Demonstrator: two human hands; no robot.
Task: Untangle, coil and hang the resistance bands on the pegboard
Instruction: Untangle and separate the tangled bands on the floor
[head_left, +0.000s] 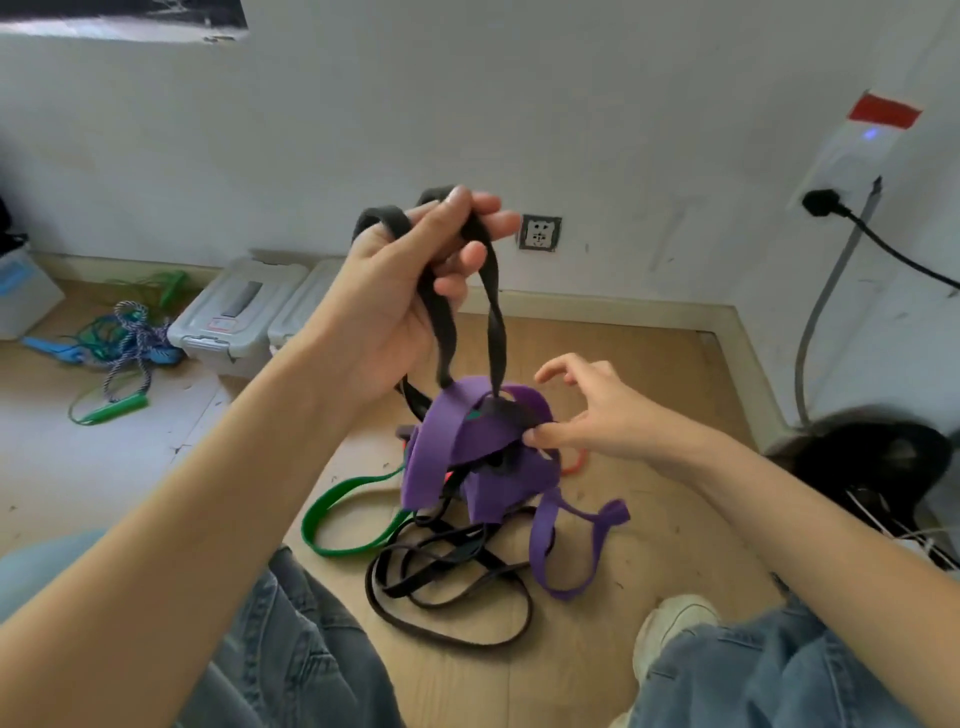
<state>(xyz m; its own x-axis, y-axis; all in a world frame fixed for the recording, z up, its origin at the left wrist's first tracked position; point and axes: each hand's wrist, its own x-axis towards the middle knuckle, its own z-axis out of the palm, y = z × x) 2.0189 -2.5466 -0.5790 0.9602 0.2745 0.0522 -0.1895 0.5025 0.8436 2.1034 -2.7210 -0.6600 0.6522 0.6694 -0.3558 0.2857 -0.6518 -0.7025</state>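
**Untangling, knot not yet free**

My left hand grips the black band raised above the purple band; my right hand pinches, I think, purple at the knot. Next: work black free.

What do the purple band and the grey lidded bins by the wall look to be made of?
Purple band: looks like matte rubber or latex; flat, wide, folding softly with no shine, though fabric cannot be excluded. Grey bins: apparently translucent moulded plastic, with stiff lids and clip latches.
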